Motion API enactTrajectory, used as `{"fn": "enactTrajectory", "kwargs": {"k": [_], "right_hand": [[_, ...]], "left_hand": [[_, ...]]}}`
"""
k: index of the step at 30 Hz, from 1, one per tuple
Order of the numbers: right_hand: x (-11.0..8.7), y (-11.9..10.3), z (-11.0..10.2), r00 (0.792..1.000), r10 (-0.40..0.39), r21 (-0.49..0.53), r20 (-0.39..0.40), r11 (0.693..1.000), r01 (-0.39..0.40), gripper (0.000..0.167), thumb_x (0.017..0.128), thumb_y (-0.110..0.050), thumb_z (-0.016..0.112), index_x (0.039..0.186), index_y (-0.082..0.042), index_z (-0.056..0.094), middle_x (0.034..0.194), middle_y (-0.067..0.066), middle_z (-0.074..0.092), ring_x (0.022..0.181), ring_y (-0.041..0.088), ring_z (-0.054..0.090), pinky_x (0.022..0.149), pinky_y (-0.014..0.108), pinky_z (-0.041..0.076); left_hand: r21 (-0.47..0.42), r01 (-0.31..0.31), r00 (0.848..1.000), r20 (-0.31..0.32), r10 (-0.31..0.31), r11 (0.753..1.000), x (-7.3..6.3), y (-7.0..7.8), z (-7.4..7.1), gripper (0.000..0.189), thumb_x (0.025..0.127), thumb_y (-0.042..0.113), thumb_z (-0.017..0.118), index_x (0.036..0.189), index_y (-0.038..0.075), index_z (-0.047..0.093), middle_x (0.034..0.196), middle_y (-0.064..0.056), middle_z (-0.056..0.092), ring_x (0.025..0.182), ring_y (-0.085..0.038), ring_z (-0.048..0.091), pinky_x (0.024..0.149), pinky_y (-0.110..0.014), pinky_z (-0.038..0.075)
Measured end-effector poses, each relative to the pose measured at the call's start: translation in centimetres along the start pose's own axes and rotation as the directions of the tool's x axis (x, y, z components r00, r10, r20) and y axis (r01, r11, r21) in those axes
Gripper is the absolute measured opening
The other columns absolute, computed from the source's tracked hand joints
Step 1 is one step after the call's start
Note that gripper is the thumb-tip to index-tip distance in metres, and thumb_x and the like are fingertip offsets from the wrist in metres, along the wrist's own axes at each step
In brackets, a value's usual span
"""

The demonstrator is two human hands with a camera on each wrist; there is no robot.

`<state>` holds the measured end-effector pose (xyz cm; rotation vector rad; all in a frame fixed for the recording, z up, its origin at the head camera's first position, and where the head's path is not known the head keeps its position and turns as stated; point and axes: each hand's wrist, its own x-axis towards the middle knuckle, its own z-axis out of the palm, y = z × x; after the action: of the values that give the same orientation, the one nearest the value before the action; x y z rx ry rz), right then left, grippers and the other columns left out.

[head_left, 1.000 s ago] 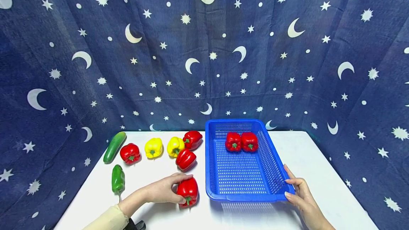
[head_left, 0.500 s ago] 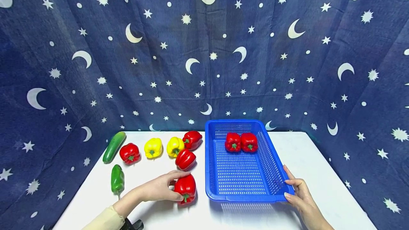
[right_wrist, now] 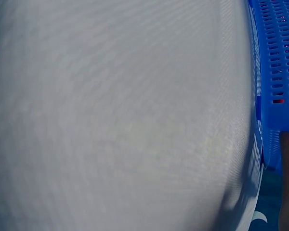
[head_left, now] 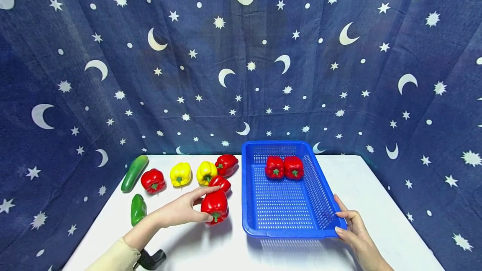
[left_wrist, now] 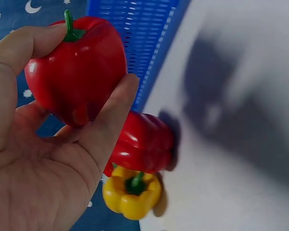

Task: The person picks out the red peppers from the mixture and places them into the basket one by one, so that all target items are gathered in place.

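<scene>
Red pepper [head_left: 215, 204], stem [head_left: 216, 217] toward you, is held in your left hand [head_left: 183, 210], left of the basket [head_left: 286, 233]; your right hand [head_left: 357, 234] grips the basket's near right corner.

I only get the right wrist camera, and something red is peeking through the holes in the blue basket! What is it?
Observer: The head view shows two red peppers side by side at the far end of the basket.

Operator: Cool! My picture doesn't show the left hand. What's it doing?

Observer: The left hand is holding another red pepper, outside the basket.

Operator: Are there any yellow ones?

Observer: Yes, two yellow peppers lie on the white table, left of the basket in the head view.
</scene>
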<state>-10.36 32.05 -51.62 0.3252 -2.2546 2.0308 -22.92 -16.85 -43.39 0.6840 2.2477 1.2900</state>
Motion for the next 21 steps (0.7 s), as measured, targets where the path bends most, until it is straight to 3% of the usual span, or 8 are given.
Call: {"fn": "enactTrajectory", "kwargs": {"k": [6, 13, 21], "right_hand": [[0.0, 0.0, 0.0, 1.0, 0.016, 0.02, -0.007, 1.0, -0.016, 0.033, 0.105, -0.002, 0.042, 0.131, 0.006, 0.024, 0.172, -0.006, 0.004, 0.145, -0.011, 0.011, 0.094, 0.022, 0.047], [0.0, 0.4, -0.1, 0.995, -0.097, 0.07, 0.031, 0.993, 0.094, 0.03, 0.103, 0.005, 0.039, 0.13, 0.009, 0.026, 0.172, -0.007, 0.007, 0.142, -0.015, 0.018, 0.095, 0.024, 0.049], [0.0, 0.3, -0.1, 0.997, -0.077, 0.04, 0.025, 0.996, 0.076, 0.031, 0.104, 0.003, 0.04, 0.13, 0.008, 0.025, 0.172, -0.007, 0.006, 0.141, -0.017, 0.017, 0.096, 0.022, 0.047]], "left_hand": [[-0.023, -0.043, 0.999, -0.016, 0.042, 0.999, 0.4, 1.5, -0.5, 0.078, 0.086, 0.023, 0.081, 0.155, 0.029, 0.045, 0.147, -0.007, 0.049, 0.13, -0.03, 0.05, 0.094, -0.035, 0.054], [-0.048, -0.064, 0.997, -0.047, 0.062, 0.997, 1.2, 3.0, -0.6, 0.075, 0.087, 0.025, 0.082, 0.153, 0.033, 0.048, 0.141, -0.009, 0.052, 0.13, -0.03, 0.051, 0.094, -0.037, 0.056], [-0.046, -0.06, 0.997, -0.053, 0.057, 0.997, 2.5, 4.5, -0.1, 0.076, 0.084, 0.03, 0.084, 0.15, 0.043, 0.047, 0.141, -0.007, 0.051, 0.126, -0.031, 0.052, 0.091, -0.04, 0.057]]}}
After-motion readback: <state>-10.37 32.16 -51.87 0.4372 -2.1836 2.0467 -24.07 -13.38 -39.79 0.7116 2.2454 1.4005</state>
